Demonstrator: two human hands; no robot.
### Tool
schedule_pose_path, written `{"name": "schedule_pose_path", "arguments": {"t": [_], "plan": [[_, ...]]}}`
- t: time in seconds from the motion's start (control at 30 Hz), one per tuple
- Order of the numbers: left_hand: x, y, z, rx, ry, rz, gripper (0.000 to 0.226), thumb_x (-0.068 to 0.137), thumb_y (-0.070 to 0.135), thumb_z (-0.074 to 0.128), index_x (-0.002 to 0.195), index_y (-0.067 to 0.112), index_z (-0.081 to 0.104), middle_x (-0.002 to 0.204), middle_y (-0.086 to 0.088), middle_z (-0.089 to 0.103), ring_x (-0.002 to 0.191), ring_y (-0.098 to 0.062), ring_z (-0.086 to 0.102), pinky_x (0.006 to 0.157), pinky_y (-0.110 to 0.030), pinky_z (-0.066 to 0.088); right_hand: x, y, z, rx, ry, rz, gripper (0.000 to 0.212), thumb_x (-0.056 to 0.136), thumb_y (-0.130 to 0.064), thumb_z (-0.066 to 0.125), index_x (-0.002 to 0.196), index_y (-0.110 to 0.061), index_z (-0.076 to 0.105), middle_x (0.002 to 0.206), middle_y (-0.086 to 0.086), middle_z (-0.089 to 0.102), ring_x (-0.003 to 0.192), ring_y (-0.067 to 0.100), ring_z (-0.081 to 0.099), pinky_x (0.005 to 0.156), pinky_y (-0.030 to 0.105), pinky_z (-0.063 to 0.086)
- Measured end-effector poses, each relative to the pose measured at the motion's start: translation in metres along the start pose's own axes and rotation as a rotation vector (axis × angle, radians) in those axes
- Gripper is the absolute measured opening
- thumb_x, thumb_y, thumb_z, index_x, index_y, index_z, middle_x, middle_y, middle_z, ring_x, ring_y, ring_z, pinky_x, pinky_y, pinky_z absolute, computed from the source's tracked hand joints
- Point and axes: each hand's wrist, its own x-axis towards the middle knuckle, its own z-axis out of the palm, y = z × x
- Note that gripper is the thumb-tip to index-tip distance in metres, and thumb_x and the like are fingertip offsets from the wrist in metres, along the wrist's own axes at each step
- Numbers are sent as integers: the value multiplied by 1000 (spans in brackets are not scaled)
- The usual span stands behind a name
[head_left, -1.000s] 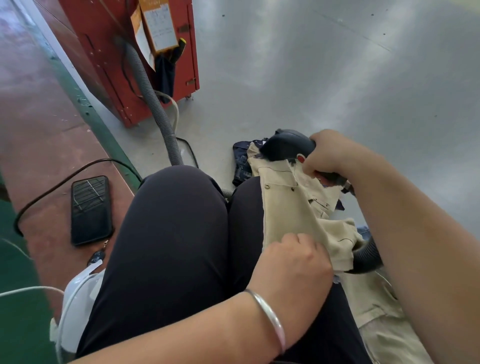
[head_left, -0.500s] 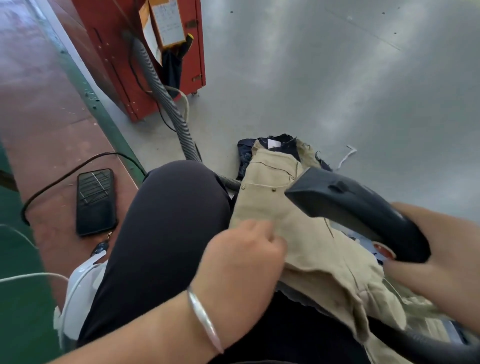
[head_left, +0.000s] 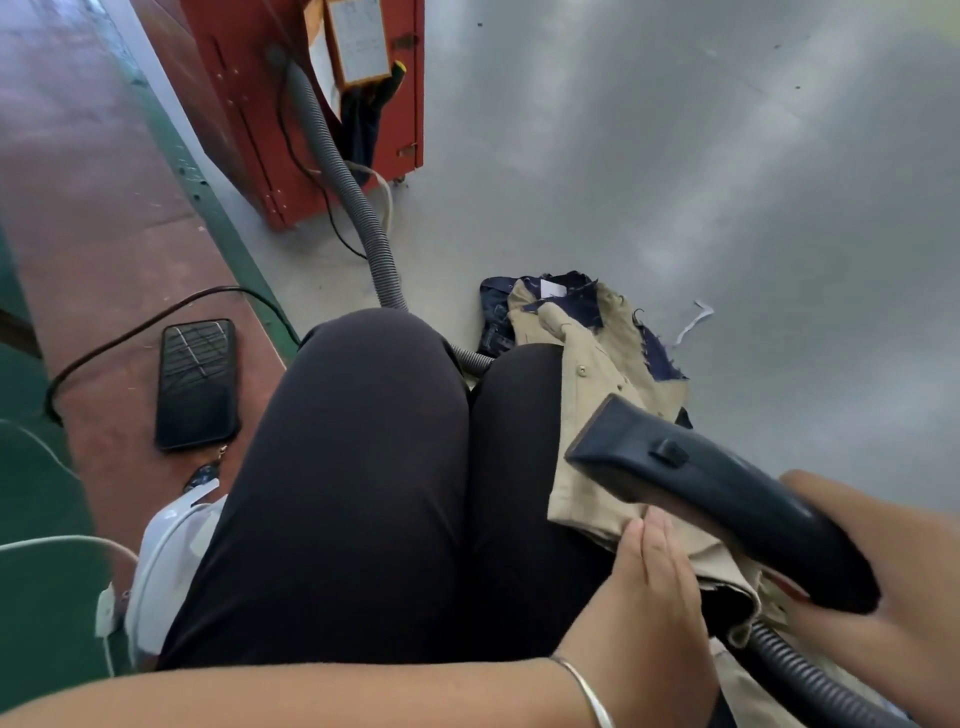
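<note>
The right hand (head_left: 893, 571), clamped round the nozzle (head_left: 701, 483), has lifted it off the garment (head_left: 597, 364); the flat-fingered left hand (head_left: 644, 587) likely resets it for another pass.

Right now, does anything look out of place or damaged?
A white fabric scrap lies loose on the grey floor beside the beige buttoned garment, whose dark blue edge looks frayed. The right hand grips a black nozzle.

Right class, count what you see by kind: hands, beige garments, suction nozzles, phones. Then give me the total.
Hands: 2, left hand and right hand
Beige garment: 1
Suction nozzle: 1
Phone: 1
Total: 5
</note>
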Motion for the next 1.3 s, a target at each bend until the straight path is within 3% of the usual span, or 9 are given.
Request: {"name": "schedule_pose_path", "arguments": {"t": [0.13, 0.4, 0.5, 0.67, 0.8, 0.9, 1.07, 1.2, 1.3], "plan": [[15, -4, 4, -152, 45, -56, 63, 104, 32, 22, 141, -17, 9, 147, -34, 21, 137, -45, 19, 113, -48, 5, 4, -27, 1, -183, -233, 124, 52, 49, -46, 45, 101, -50, 40, 63, -7, 58, 56, 10, 58, 53, 32, 52], [8, -2, 8, -239, 28, -66, 71, 104, 32, 24, 134, -24, -7, 148, -40, -4, 138, -51, -4, 112, -52, -3, 97, -40, 3, -105, -78, 211, 17, 79, -17, 65, 87, -26, 53, 72, -2, 57, 65, 22, 55, 52, 27, 34], [7, -6, 6, -252, 61, -69, 72, 104, 34, 25, 135, -23, -8, 148, -39, -5, 139, -49, -4, 112, -51, -4, 114, -23, -14, 30, 8, 238, 17, 80, -17, 68, 91, -24, 58, 71, 5, 64, 66, 29, 67, 58, 35, 52], [4, -8, 8, -203, 125, -31, 70, 104, 33, 26, 136, -22, -3, 149, -38, 3, 139, -49, 2, 112, -51, -1, 76, 4, -45, 177, 17, 133, 28, 61, -33, 67, 85, -44, 61, 53, -12, 65, 36, 4, 58, 32, 19, 44], [2, -4, 15, -106, 174, -5, 64, 103, 38, 27, 141, -12, 20, 143, -34, 18, 134, -47, 17, 112, -53, 14, 25, 19, -19, 5, -80, 0, 59, 52, -53, 53, 111, -47, 48, 98, -40, 60, 75, -16, 59, 47, 18, 49], [3, -2, 15, -124, 212, -31, 56, 100, 41, 34, 136, -2, 41, 131, -28, 29, 120, -41, 28, 108, -51, 26, 7, 11, 2, -126, -182, -3, 45, 53, -48, 54, 98, -50, 49, 80, -28, 63, 49, -1, 57, 44, 23, 49], [3, -7, 9, -146, 133, 3, 63, 103, 38, 27, 143, -9, 20, 143, -32, 16, 134, -44, 14, 114, -55, 9, 29, -17, 8, -96, -203, 102, 28, 62, -34, 66, 85, -42, 51, 56, -11, 57, 50, 2, 52, 44, 28, 37], [3, -13, -1, -150, 62, 21, 51, 103, 22, 23, 139, -15, 21, 136, -35, 26, 127, -47, 24, 114, -55, 11, 80, -23, 16, -38, -69, 203, 24, 76, -19, 66, 90, -30, 50, 69, -7, 55, 62, 19, 52, 50, 27, 31], [5, -15, -7, -107, 41, 43, 40, 99, 13, 22, 128, -10, 37, 121, -28, 42, 108, -40, 39, 106, -49, 29, 103, -6, 2, 80, 20, 263, 20, 82, -18, 67, 100, -22, 57, 79, 6, 63, 72, 32, 64, 64, 36, 51]]}}
